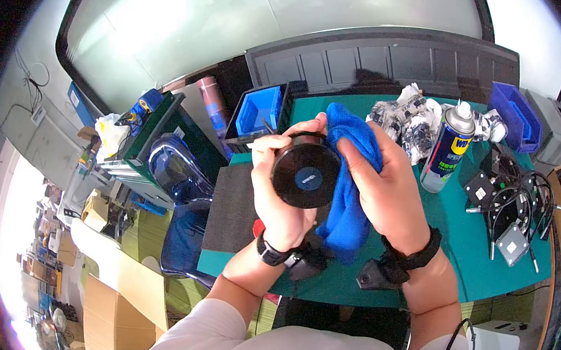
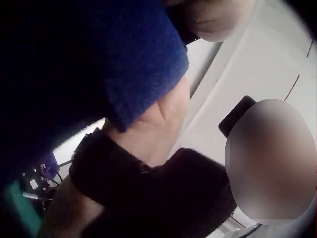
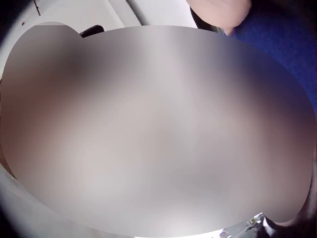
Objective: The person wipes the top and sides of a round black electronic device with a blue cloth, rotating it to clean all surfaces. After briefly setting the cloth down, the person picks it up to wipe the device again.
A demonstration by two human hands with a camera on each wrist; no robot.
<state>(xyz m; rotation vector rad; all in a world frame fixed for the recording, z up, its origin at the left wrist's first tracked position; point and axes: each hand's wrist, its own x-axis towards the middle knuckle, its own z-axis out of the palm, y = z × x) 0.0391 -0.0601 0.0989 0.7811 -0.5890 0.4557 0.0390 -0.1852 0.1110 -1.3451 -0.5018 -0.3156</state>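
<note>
My left hand (image 1: pixel 281 220) holds a round black disc-shaped part (image 1: pixel 291 182) by its rim, with a small blue round label at the centre of its face. My right hand (image 1: pixel 395 195) grips a bunched blue cloth (image 1: pixel 346 211), thumb on top, against the disc's right edge. Both things are held up over the table in front of my chest. In the left wrist view the cloth (image 2: pixel 143 54) fills the upper left. The right wrist view is mostly blurred, with some of the cloth (image 3: pixel 282 37) at the upper right.
On the green table (image 1: pixel 480 259) stand a spray can (image 1: pixel 448 150), crumpled wrapped bundles (image 1: pixel 405 119) and a purple bin (image 1: pixel 516 115). Cabled modules (image 1: pixel 514 209) lie at the right. A blue tray (image 1: pixel 259 110) is at the back left, near a dark mat (image 1: pixel 231 204). A blue chair (image 1: pixel 185 233) stands left.
</note>
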